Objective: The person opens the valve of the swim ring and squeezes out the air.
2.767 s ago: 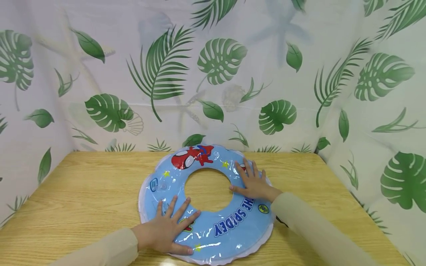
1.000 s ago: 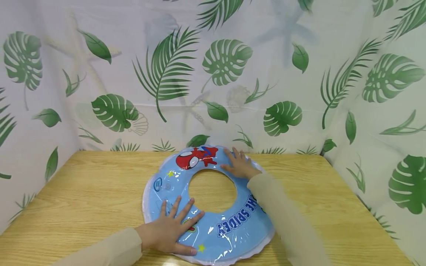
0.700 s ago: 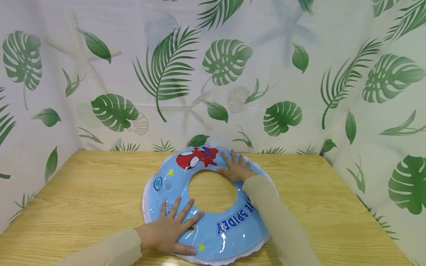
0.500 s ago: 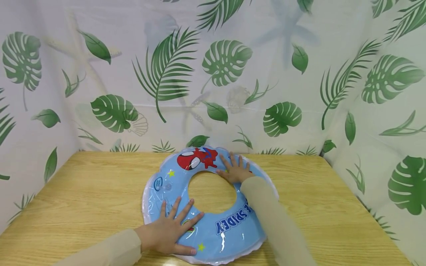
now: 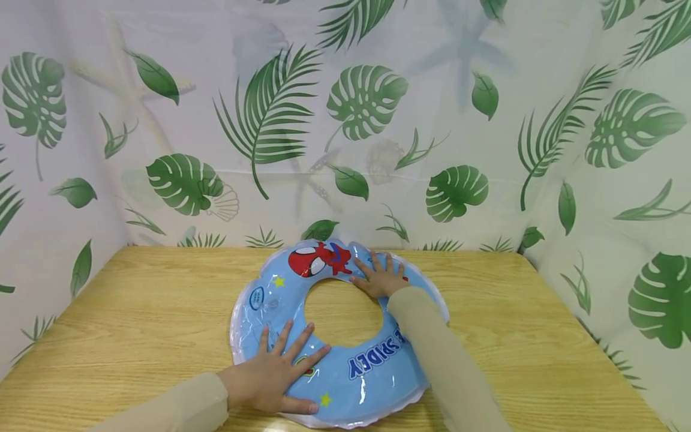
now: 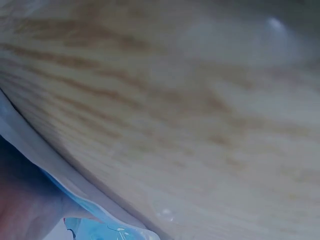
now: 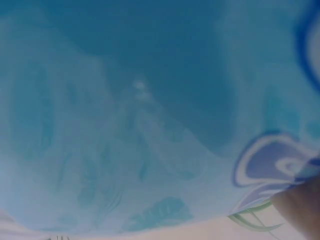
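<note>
An inflatable swim ring, pale blue with a red cartoon figure and the letters "SPIDEY", lies on the wooden table. My left hand rests on its front left part, fingers straight and spread. At the back right, my right hand lies on the ring with spread fingers, and the sleeve covers part of the lettering. In the left wrist view, part of the left hand shows beside the ring's pale edge. The blue ring surface fills most of the right wrist view, with a bit of the right hand at the lower right.
The wooden table extends on both sides of the ring. A white curtain printed with green leaves stands behind the table and along both sides. Table surface shows through the ring's central hole.
My right hand has gone from the ring's right side to its back, then slid slightly towards me. The ring's right edge has shifted a little inward. My left hand has kept its place.
</note>
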